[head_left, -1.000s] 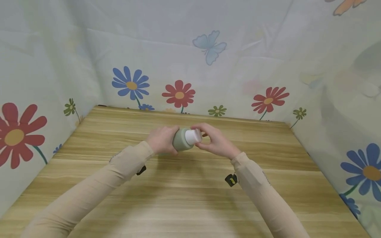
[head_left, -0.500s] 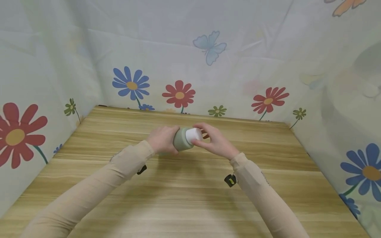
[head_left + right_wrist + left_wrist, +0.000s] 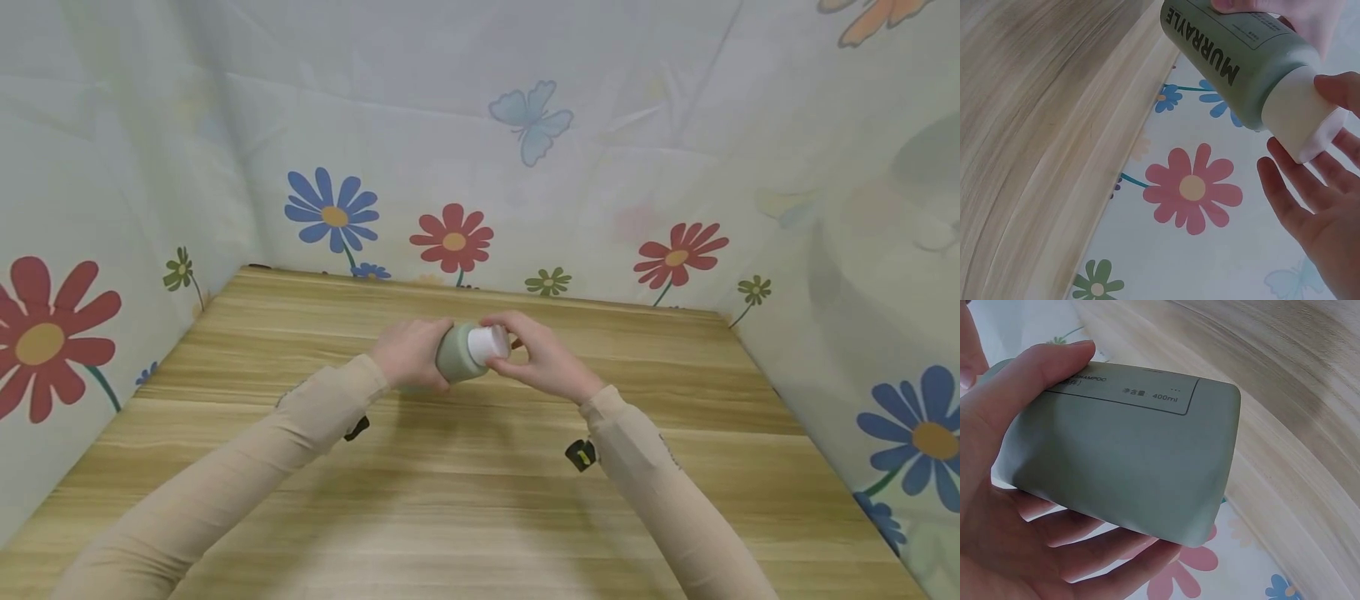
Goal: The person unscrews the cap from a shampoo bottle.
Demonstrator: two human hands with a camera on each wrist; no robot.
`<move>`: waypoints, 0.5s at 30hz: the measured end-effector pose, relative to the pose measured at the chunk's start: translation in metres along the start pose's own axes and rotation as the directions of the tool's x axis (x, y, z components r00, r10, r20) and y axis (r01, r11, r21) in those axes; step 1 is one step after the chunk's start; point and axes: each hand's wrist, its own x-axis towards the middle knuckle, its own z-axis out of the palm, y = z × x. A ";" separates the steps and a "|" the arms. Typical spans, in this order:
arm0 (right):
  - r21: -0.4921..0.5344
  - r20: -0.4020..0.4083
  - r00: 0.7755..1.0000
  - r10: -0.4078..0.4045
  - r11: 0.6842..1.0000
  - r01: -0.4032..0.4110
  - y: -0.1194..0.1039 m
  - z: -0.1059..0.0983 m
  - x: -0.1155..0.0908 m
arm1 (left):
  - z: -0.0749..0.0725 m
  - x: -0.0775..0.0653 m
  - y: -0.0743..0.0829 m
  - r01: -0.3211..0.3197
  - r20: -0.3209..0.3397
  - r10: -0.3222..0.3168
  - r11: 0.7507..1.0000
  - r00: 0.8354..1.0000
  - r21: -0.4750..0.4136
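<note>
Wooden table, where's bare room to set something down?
The table looks bare in front, between left sleeve and right sleeve, and along the far, flowered backdrop. The middle is crowded: left hand grips the green bottle, right hand holds its white cap.

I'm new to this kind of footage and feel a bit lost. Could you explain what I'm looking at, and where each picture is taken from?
There is no machine here: a person works with two bare hands. The wide picture comes from a camera worn on the head, looking forward and down. The other two come from cameras on the wrists, each watching its own hand.

The left hand grips a green bottle, and the right hand has its thumb and fingers around the white cap. The bottle is tilted, and seems to be held above the wood-grain table rather than resting on it. Behind is a flower-printed backdrop.
</note>
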 end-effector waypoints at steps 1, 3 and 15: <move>0.000 -0.002 1.000 -0.017 1.000 0.017 0.000 0.000 0.000 | 0.000 0.000 0.000 0.000 0.001 0.000 1.000 1.000 0.001; 0.000 -0.005 0.999 -0.044 0.999 0.044 0.001 -0.001 -0.001 | 0.000 0.001 0.001 0.002 0.003 -0.002 1.000 1.000 0.002; 0.065 -0.012 1.000 0.009 0.998 -0.008 -0.001 -0.002 -0.001 | 0.000 0.001 0.000 0.004 -0.004 -0.004 1.000 1.000 0.002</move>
